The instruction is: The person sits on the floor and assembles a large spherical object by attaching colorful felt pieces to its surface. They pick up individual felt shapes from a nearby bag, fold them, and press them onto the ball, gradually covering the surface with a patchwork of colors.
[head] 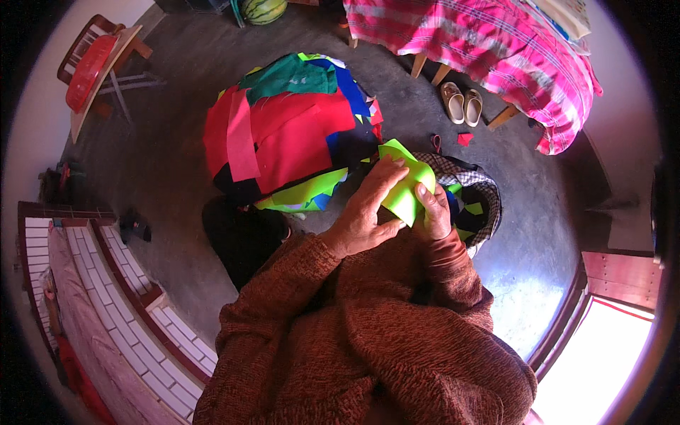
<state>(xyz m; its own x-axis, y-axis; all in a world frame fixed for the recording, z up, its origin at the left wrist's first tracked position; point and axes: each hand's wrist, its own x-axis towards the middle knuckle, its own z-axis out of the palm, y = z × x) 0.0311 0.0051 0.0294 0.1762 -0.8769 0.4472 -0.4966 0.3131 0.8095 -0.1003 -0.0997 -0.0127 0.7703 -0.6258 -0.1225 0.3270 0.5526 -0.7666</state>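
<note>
A neon yellow-green fabric piece (406,183) is stretched and bent between my two hands, above my lap. My left hand (366,204) presses on its left side, the fingertips lying over the cloth. With thumb on top, my right hand (435,210) grips its right edge; the other fingers are partly hidden. Just right of my right hand stands a checked cloth bag (491,196) with green, blue and dark scraps inside. Ahead to the left lies a large heap of fabric pieces, with a red piece (297,149), a green piece (289,79) and a pink strip (241,143) on top.
A small red scrap (465,139) and a pair of beige clogs (461,103) lie on the concrete floor (175,175). A pink checked cloth (478,53) drapes a wooden-legged piece of furniture. A watermelon (264,10) and a folding table (101,79) with a red basin (91,71) stand farther off.
</note>
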